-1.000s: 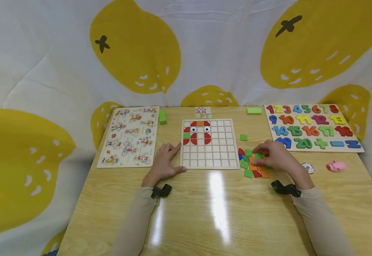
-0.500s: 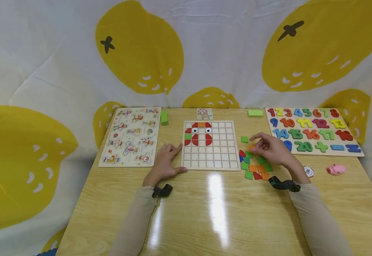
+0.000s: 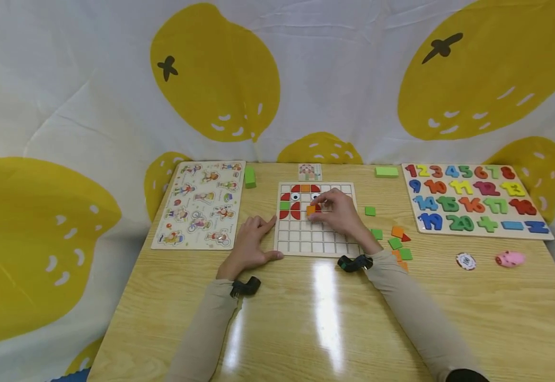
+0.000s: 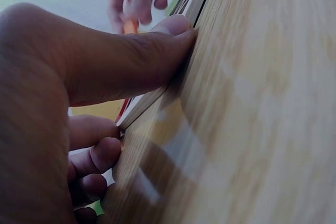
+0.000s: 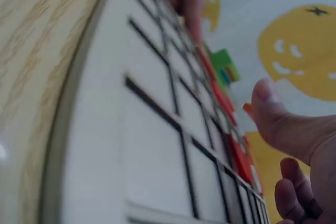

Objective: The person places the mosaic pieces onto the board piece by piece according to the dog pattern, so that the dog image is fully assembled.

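Note:
A wooden grid board (image 3: 317, 255) lies on the table, with red quarter-circle tiles (image 3: 295, 210), a green tile (image 3: 284, 205) and round eye tiles in its upper left cells. Above the board, my right hand (image 3: 341, 215) pinches an orange square tile (image 3: 311, 210) between thumb and fingers. That tile's edge (image 5: 248, 109) shows beside the thumb in the right wrist view. My left hand (image 3: 250, 245) rests at the board's lower left corner, the extended thumb (image 4: 152, 59) touching the front edge and a finger at the left edge. The right hand hides part of the grid.
Loose green tiles (image 3: 395, 243) and orange tiles (image 3: 398, 231) lie right of the board. A small picture card (image 3: 309, 171) sits behind it. Number puzzle (image 3: 544, 235), poker chip (image 3: 465, 260) and pink toy pig (image 3: 510, 258) are at right; a figure puzzle (image 3: 202, 245) is at left.
My right hand has picked an orange tile from the loose pile and carried it left over the board. My left hand has stayed at the board's corner.

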`<move>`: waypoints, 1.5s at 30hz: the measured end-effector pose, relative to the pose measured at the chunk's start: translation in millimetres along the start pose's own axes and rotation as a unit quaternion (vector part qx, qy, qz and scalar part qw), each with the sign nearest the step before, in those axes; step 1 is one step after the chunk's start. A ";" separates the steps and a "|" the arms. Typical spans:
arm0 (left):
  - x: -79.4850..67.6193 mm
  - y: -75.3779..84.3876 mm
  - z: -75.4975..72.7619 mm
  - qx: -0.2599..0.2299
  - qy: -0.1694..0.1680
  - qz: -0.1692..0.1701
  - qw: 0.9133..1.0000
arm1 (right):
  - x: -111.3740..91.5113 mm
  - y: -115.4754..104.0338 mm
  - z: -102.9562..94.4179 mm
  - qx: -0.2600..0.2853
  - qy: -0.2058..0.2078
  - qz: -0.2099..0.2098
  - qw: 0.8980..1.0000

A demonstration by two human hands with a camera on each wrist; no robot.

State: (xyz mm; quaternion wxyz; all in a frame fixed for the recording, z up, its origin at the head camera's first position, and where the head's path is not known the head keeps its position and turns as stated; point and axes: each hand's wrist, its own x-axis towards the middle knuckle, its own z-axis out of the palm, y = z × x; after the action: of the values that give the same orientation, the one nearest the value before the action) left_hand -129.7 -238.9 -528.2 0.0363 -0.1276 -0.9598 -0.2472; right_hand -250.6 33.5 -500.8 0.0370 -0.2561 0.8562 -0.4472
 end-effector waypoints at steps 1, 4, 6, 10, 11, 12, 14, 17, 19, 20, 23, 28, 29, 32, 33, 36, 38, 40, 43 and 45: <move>0.1 0.5 0.2 0.000 0.000 0.000 1.000 | 1.7 -1.5 3.9 -0.010 -0.004 0.002 1.000; 0.6 1.6 0.9 0.001 -0.002 0.000 1.000 | 3.4 -1.9 11.3 -0.039 -0.019 0.002 0.999; 1.0 2.3 1.2 0.002 -0.005 0.001 1.000 | 2.8 -1.4 12.9 -0.049 -0.027 0.003 0.998; 1.6 2.4 0.9 0.007 0.002 0.004 1.000 | 2.3 -3.2 12.7 -0.045 -0.032 0.000 0.999; 1.6 2.3 0.6 0.007 0.004 0.005 1.000 | 2.6 -3.5 12.9 -0.042 -0.032 -0.003 0.999; 1.6 2.1 0.4 0.007 0.007 0.005 1.000 | 3.1 -4.2 13.0 -0.039 -0.033 -0.006 0.999; 1.5 1.8 0.3 0.004 0.011 0.005 1.000 | 4.2 -4.7 13.6 -0.036 -0.034 -0.011 0.999; 2.0 3.4 0.6 0.004 0.010 0.003 1.000 | 2.3 -4.0 10.2 -0.032 -0.033 -0.014 0.999; 2.6 5.2 1.3 0.003 0.007 0.003 1.000 | -1.7 -2.0 1.2 -0.029 -0.029 -0.007 0.999; 2.8 6.1 1.7 0.004 0.004 0.004 1.000 | -4.8 0.2 -5.7 -0.028 -0.028 -0.004 0.999; 2.9 7.8 1.9 0.007 -0.003 0.005 1.000 | -16.8 9.0 -36.7 -0.040 -0.024 0.019 0.999; 1.3 7.4 -2.6 0.004 -0.006 -0.007 1.000 | -34.9 35.2 -89.1 -0.117 -0.016 0.052 0.992; 1.0 7.0 -3.6 0.004 -0.007 -0.010 1.000 | -37.0 40.6 -95.8 -0.131 -0.018 0.057 0.990; -0.2 5.6 -5.4 0.005 -0.007 -0.014 1.000 | -40.9 54.8 -106.5 -0.153 -0.038 0.070 0.985; -0.5 5.1 -5.7 0.004 -0.007 -0.014 1.000 | -41.6 58.3 -107.4 -0.157 -0.044 0.074 0.984; -0.6 4.4 -5.2 0.001 -0.010 -0.012 1.000 | -43.3 64.4 -107.6 -0.153 -0.058 0.088 0.983; -0.6 5.0 -4.6 -0.001 -0.013 -0.011 1.000 | -44.6 65.3 -107.3 -0.143 -0.054 0.094 0.984; -0.6 5.2 -4.0 -0.002 -0.015 -0.012 1.000 | -44.8 64.6 -107.1 -0.134 -0.045 0.097 0.985; -0.3 5.0 -3.5 -0.006 -0.014 -0.013 1.000 | -44.1 61.6 -106.0 -0.116 -0.025 0.089 0.989; 0.2 4.7 -3.4 -0.007 -0.012 -0.013 1.000 | -43.3 57.3 -103.8 -0.094 -0.010 0.082 0.992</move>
State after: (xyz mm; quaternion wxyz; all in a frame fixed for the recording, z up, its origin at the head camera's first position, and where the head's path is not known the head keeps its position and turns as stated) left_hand -128.6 -236.5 -523.0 0.0203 -0.1186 -0.9601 -0.2524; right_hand -266.6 158.4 -490.8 0.0581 -0.1921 0.9122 -0.3573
